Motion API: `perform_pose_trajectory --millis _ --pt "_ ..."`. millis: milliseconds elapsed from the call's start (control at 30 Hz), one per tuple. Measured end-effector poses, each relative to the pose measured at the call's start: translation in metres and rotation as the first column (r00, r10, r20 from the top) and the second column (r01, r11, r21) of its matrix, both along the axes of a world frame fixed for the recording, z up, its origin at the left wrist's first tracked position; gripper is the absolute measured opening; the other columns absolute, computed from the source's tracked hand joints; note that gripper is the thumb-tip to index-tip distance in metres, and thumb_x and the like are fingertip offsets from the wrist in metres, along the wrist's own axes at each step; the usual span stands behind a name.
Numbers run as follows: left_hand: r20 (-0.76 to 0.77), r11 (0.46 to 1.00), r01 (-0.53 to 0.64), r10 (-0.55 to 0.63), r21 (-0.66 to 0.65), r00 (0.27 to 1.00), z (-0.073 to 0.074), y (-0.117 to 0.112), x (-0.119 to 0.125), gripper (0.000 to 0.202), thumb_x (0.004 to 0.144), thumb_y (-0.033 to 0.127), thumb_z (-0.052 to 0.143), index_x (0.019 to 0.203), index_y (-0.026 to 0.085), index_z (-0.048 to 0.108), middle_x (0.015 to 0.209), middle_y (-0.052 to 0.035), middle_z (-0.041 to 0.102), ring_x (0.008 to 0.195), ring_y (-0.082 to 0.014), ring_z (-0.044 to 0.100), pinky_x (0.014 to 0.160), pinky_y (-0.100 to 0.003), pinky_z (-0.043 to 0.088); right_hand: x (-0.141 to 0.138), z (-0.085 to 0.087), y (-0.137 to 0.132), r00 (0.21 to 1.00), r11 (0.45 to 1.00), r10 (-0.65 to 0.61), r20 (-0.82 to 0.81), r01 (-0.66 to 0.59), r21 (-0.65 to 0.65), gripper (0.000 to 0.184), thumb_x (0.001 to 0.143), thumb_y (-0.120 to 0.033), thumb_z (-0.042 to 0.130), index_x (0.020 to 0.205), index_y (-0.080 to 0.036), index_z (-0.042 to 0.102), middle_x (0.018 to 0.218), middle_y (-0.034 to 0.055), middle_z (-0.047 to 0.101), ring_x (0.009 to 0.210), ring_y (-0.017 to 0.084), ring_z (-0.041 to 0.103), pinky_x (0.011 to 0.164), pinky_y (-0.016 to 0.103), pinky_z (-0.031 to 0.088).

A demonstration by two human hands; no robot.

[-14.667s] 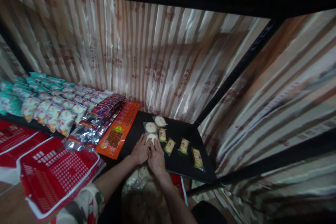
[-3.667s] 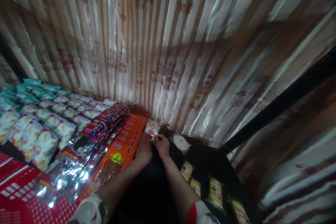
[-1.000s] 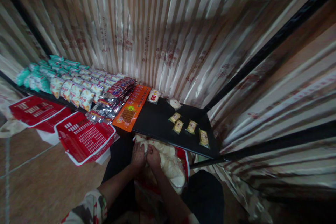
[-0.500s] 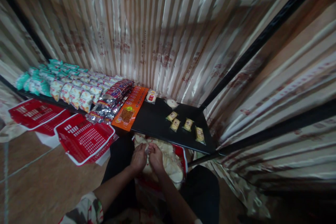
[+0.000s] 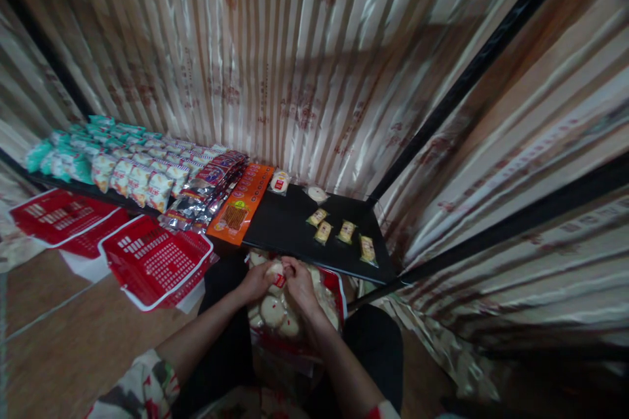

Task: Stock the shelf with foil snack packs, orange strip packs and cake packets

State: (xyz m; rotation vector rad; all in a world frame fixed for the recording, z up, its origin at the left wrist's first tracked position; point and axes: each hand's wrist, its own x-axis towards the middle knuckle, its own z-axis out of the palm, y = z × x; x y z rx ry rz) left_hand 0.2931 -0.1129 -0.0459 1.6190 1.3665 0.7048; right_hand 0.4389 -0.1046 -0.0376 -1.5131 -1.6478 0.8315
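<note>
The left hand (image 5: 258,280) and the right hand (image 5: 299,283) are meeting close together, their fingers closing on a small round white cake in clear wrapping with a red label (image 5: 278,274), which they are holding between them. Directly below the hands, many round white cakes in clear plastic (image 5: 273,311) are filling a red plastic basket with a white rim (image 5: 341,285). Just beyond the hands, a flat black shelf (image 5: 285,222) is running from left to right. Straight ahead of them, near its back edge, a wrapped round white cake with a red label (image 5: 280,182) is lying flat, and a second wrapped round white cake (image 5: 317,194) is resting to its right. Ahead and to the right of the hands, four small yellow oblong packets (image 5: 346,231) are lying apart or nearly touching. Ahead and to the left, a long flat orange packet picturing brown sticks (image 5: 242,206) is lying beside a pile of shiny purple-and-silver packets (image 5: 216,173). Farther left, puffed white bags (image 5: 158,191) and puffed teal bags (image 5: 71,165) are standing in rows.
</note>
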Motion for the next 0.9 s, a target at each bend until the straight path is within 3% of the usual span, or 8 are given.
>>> perform_pose_trajectory --millis 167,300,433,633,800,900 --pt "0.144 0.995 0.089 -0.083 -0.037 0.986 0.006 0.014 -0.005 0.033 0.076 0.024 0.048 0.104 0.013 0.060 0.098 -0.0046 0.067 0.086 -0.0173 0.059 0.077 -0.026 0.045 0.007 0.021 0.002 0.996 0.996 0.087 0.034 -0.087 0.002 0.026 0.076 -0.025 0.047 0.092 -0.019 0.067 0.087 0.0054 0.060 0.076 0.015 0.059 0.072 0.025 0.046" --pt "0.138 0.983 0.163 -0.151 -0.081 0.979 0.021 0.025 -0.007 0.028 0.073 0.026 0.052 0.096 0.014 0.063 0.090 -0.0014 0.067 0.082 -0.0163 0.058 0.072 -0.023 0.045 0.014 0.033 0.005 0.995 0.996 0.084 0.058 -0.082 -0.031 0.022 0.074 -0.030 0.054 0.088 -0.020 0.068 0.083 0.0037 0.059 0.072 0.015 0.058 0.067 0.025 0.046" --pt "0.201 0.971 0.186 -0.155 -0.147 0.967 0.038 0.039 -0.005 0.030 0.069 0.032 0.058 0.093 0.014 0.064 0.082 -0.0002 0.067 0.077 -0.0152 0.059 0.067 -0.022 0.044 0.023 0.036 0.012 0.992 0.993 0.090 -0.083 -0.096 -0.073 0.018 0.072 -0.035 0.057 0.081 -0.022 0.065 0.077 0.0004 0.062 0.073 0.015 0.058 0.066 0.025 0.045" --pt "0.314 0.982 0.104 -0.049 -0.159 0.948 0.059 0.064 0.004 0.036 0.062 0.040 0.068 0.086 0.013 0.064 0.073 0.0003 0.064 0.067 -0.0121 0.056 0.063 -0.022 0.042 0.030 0.031 0.028 0.878 0.977 0.010 -0.478 -0.110 -0.182 0.027 0.063 -0.044 0.063 0.075 -0.020 0.058 0.064 -0.0011 0.062 0.058 0.014 0.056 0.055 0.024 0.044" --pt "0.458 0.972 -0.026 0.133 -0.232 0.879 0.062 0.076 0.007 0.045 0.055 0.043 0.073 0.086 0.012 0.063 0.073 -0.0015 0.064 0.064 -0.0120 0.056 0.062 -0.023 0.043 0.029 0.025 0.044 0.848 0.980 -0.090 -0.522 -0.018 -0.197 0.033 0.063 -0.048 0.064 0.078 -0.019 0.058 0.065 0.0013 0.065 0.059 0.016 0.060 0.056 0.026 0.046" --pt "0.533 0.958 -0.047 0.197 -0.282 0.823 0.060 0.079 0.008 0.043 0.053 0.040 0.076 0.082 0.012 0.062 0.073 -0.0026 0.065 0.064 -0.0126 0.058 0.064 -0.025 0.044 0.026 0.020 0.054 0.849 0.979 -0.143 -0.508 0.046 -0.198 0.033 0.064 -0.048 0.063 0.079 -0.019 0.058 0.066 0.0024 0.066 0.059 0.017 0.061 0.056 0.027 0.047"
